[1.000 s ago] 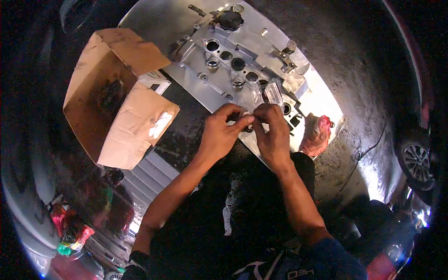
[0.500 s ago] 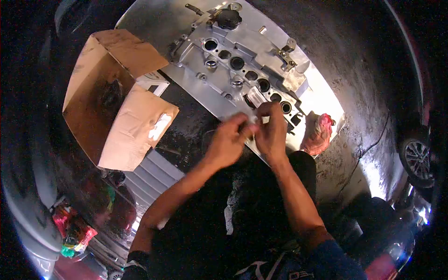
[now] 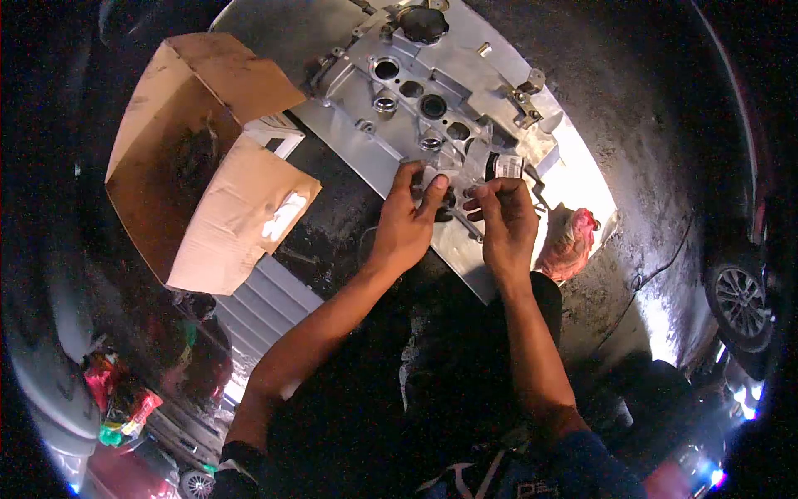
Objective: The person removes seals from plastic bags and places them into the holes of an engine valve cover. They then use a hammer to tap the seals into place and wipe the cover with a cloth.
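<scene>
A clear plastic packet [image 3: 475, 163] with a black-and-white label [image 3: 505, 167] is stretched between my hands. My left hand [image 3: 405, 226] pinches its left side between thumb and fingers. On the other side my right hand [image 3: 509, 231] grips it just below the label. Small dark parts show between the hands, partly hidden by fingers and plastic. Under and beyond the packet lies a silver engine valve cover [image 3: 349, 83] with round holes and a black oil cap [image 3: 424, 25]. The cover rests on a pale, shiny panel [image 3: 582, 158].
An open cardboard box [image 3: 241, 216] stands to the left, with a white box [image 3: 278, 133] beside it. Near the panel's right edge sits a red-and-clear plastic bag [image 3: 570, 245]. A ridged grey piece [image 3: 266, 303] lies below the cardboard. A car wheel [image 3: 740, 295] shows at far right.
My hands have moved apart, the right one slightly rightward, and the packet now spreads between them. Its label has come into view above my right hand. The camera view has shifted slightly.
</scene>
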A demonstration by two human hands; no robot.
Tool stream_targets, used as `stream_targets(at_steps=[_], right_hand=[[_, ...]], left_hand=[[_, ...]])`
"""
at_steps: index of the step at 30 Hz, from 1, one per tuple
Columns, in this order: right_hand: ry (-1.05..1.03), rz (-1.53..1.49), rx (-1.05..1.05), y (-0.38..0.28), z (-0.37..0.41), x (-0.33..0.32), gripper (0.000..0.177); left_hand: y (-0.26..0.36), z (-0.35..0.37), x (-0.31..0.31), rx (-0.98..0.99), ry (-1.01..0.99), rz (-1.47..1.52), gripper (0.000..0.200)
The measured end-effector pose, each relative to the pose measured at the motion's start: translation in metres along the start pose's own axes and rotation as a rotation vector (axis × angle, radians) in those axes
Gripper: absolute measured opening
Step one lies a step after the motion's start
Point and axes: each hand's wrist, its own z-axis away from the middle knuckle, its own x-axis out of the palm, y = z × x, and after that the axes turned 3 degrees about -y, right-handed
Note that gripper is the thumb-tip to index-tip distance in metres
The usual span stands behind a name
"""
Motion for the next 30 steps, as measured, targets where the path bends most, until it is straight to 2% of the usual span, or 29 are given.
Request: stream_targets(at_steps=[2,5,8,9,10,12,14,16,17,20,22,25,30], right_hand=[[-0.035,-0.002,0.006,-0.005,0.001,0.0,0.009],[-0.1,-0.012,0.034,-0.01,0.004,0.004,0.006],[-0.114,0.023,0.042,-0.004,0.007,0.004,0.007],[-0.087,0.044,-0.059,-0.002,0.005,0.002,0.01],[-0.043,-0.055,0.017,-0.001,0.0,0.001,0.015],[0.037,0.203,0.032,-0.01,-0.002,-0.003,0.025],[0.007,0.43,-0.324,0.002,-0.007,-0.004,0.055],[-0.123,0.559,-0.266,-0.008,0.003,-0.001,0.054],[-0.131,0.435,-0.146,0.001,0.003,-0.001,0.038],[-0.097,0.399,0.225,-0.02,-0.002,0.0,0.029],[-0.069,0.284,0.192,-0.007,-0.003,-0.005,0.037],[-0.043,0.124,0.134,0.007,-0.004,-0.003,0.035],[-0.062,0.217,0.144,0.005,-0.001,0.004,0.035]], left_hand=[[-0.002,-0.001,0.002,0.102,-0.014,0.032,0.041],[-0.008,-0.005,-0.002,0.14,-0.006,-0.083,0.042],[-0.005,-0.004,-0.007,0.064,0.017,-0.173,0.044],[-0.008,-0.003,-0.006,0.063,-0.008,-0.161,0.045],[-0.011,-0.003,-0.003,0.061,-0.031,-0.148,0.046],[-0.009,0.003,-0.002,0.149,-0.051,-0.273,0.049],[-0.013,0.004,0.003,0.289,-0.045,-0.267,0.059],[-0.014,0.0,0.003,0.406,-0.077,-0.307,0.067],[-0.014,-0.002,0.003,0.469,-0.102,-0.328,0.071],[-0.007,0.0,0.005,0.322,-0.028,-0.255,0.077],[-0.014,-0.001,0.006,0.273,-0.013,-0.127,0.073],[-0.011,0.0,0.007,0.239,-0.038,-0.066,0.063],[-0.01,0.001,0.002,0.238,0.004,-0.201,0.044]])
